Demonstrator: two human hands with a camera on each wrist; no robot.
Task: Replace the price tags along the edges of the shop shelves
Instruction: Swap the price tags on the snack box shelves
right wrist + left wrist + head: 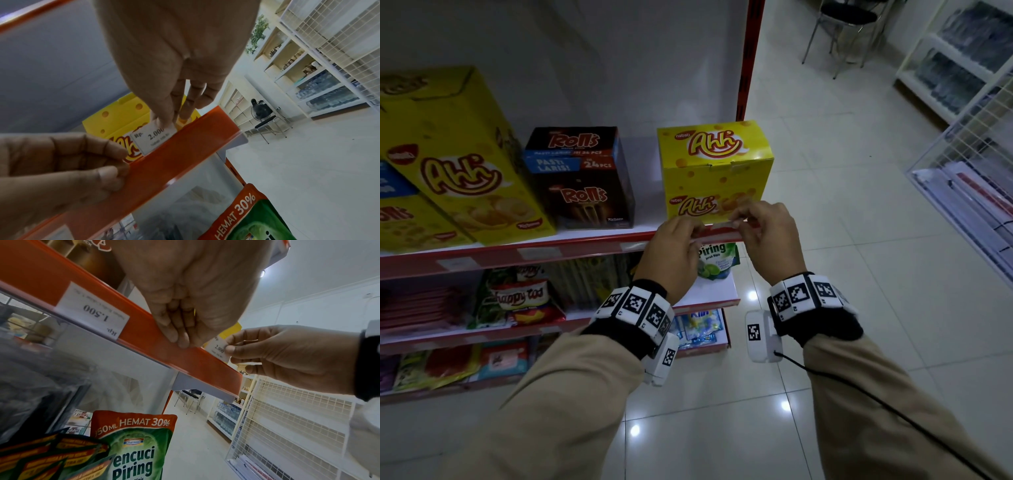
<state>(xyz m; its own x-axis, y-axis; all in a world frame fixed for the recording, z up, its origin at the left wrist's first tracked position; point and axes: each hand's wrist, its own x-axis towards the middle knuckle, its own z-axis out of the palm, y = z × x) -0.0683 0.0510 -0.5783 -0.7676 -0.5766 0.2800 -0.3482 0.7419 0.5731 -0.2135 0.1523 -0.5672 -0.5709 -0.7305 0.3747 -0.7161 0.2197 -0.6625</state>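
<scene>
While left hand (61, 170) pinches the shelf edge strip (174, 162), right hand (174, 65) pinches "Rp. 2.000" tag (153, 139).

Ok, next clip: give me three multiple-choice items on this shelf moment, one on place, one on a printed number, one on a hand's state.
1. Where is the tag marked 2.000?
A. at the shelf edge strip, below the yellow Ahh box
B. on the floor
C. on the Rolls box

2. What does the price tag already in the strip read?
A. 3.000
B. 1.500
C. 500

3. What is the right hand doing?
A. hanging idle
B. lying flat on the shelf
C. pinching the tag

Answers: 1 A, the right wrist view shows it at the strip; 2 B, printed clearly in the left wrist view; 3 C, fingertips grip its corner.
</scene>
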